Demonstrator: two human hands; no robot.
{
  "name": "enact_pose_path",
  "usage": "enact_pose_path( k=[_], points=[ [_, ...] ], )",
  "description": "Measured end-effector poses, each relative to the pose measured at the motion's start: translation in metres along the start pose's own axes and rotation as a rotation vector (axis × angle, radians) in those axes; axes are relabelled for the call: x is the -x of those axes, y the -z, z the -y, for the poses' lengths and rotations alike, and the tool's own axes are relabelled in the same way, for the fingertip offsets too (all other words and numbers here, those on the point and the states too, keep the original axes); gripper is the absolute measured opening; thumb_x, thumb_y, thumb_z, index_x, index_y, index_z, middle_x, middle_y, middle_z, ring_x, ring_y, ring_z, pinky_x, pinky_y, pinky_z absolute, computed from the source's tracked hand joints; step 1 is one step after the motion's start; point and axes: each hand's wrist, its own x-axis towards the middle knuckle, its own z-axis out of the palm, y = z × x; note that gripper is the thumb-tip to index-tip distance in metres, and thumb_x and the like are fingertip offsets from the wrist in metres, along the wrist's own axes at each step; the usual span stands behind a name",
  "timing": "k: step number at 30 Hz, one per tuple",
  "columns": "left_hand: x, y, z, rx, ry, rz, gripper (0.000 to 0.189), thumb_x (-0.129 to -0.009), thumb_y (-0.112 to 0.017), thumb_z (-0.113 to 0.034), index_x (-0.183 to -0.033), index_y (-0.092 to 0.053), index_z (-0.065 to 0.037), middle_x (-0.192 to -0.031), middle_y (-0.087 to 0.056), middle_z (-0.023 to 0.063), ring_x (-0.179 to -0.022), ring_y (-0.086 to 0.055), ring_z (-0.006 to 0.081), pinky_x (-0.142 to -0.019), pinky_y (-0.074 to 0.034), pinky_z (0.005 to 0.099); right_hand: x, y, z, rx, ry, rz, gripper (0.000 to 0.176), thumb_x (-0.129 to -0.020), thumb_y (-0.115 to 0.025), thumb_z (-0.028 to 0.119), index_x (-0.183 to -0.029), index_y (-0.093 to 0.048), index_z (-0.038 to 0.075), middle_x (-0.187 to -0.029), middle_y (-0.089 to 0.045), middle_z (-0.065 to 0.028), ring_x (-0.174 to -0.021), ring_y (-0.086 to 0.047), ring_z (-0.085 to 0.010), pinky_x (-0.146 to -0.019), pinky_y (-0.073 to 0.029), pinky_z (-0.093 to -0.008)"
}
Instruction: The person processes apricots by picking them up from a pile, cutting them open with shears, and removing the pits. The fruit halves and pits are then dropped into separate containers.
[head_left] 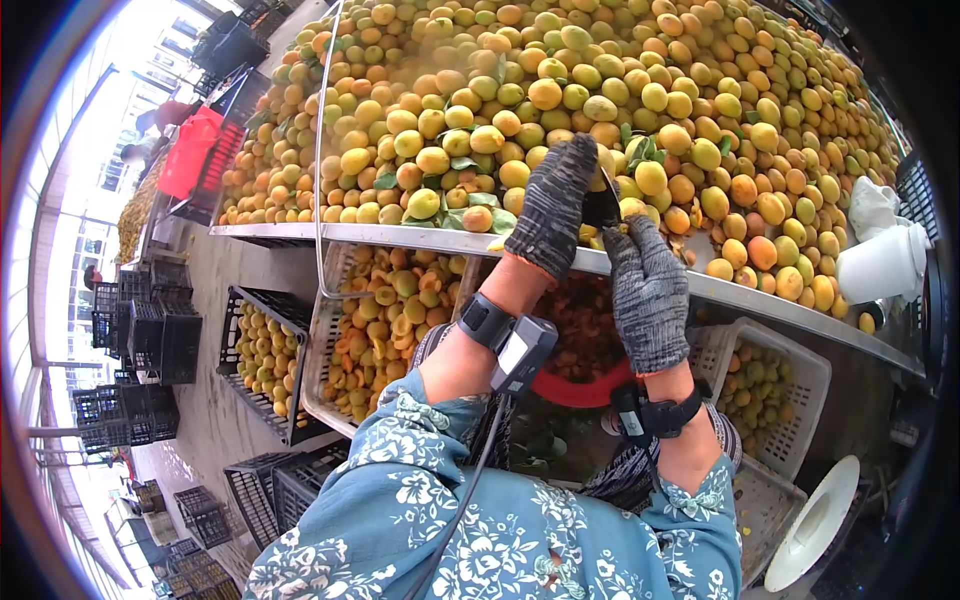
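Fruit (600, 108) heaped on the bench (400, 236), just beyond the curled fingers of the left hand (550, 205) and right hand (648, 295), both at a dark piece (600, 208), exact hold impossible to tell. Probably light, firm and easily bruised, best cupped around the sides. Below, a hard metal edge (740, 292), then a red tub (575, 390) between pale crates (815, 395); freer room leftward over the floor (225, 275).

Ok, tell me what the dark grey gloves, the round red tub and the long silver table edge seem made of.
The dark grey knitted gloves: matt yarn, likely cotton or synthetic, from the ribbed, flecked knit.
The round red tub: probably smooth plastic, from its even, moulded-looking rim.
The long silver table edge: apparently metal, perhaps steel or aluminium, from its dull grey sheen.
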Motion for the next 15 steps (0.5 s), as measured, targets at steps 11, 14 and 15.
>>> enact_pose_path(
  k=[11, 14, 15],
  points=[
    [0.031, -0.025, -0.039, -0.11, -0.24, 0.018, 0.032, -0.098, -0.051, -0.025, -0.118, -0.06, -0.002, -0.106, -0.063, 0.006, -0.098, -0.058, 0.0139, -0.09, -0.046, 0.0265, -0.004, -0.009, -0.011, -0.3, -0.022, 0.072, 0.028, -0.091, -0.059, 0.02, -0.111, -0.062, 0.001, -0.095, -0.066, -0.0224, -0.088, -0.063, -0.038, -0.075, -0.049, -0.0405],
    [0.015, -0.02, -0.029, 0.233, 0.204, 0.055, 0.029, -0.094, -0.056, -0.027, -0.11, -0.063, -0.005, -0.099, -0.065, 0.0056, -0.094, -0.06, 0.0137, -0.088, -0.046, 0.0261, -0.006, -0.008, -0.008, -0.107, -0.104, 0.083, 0.03, -0.094, -0.057, 0.015, -0.117, -0.059, -0.005, -0.106, -0.066, -0.0145, -0.094, -0.063, -0.0187, -0.083, -0.048, -0.0295],
    [0.012, -0.018, -0.027, 0.472, 0.364, -0.004, 0.028, -0.093, -0.057, -0.029, -0.108, -0.061, -0.006, -0.096, -0.064, 0.007, -0.09, -0.061, 0.0174, -0.082, -0.049, 0.0297, -0.007, -0.008, -0.008, -0.103, -0.104, 0.087, 0.03, -0.094, -0.057, 0.015, -0.117, -0.059, -0.005, -0.106, -0.066, -0.0145, -0.094, -0.063, -0.0187, -0.083, -0.048, -0.0295]
  ],
)
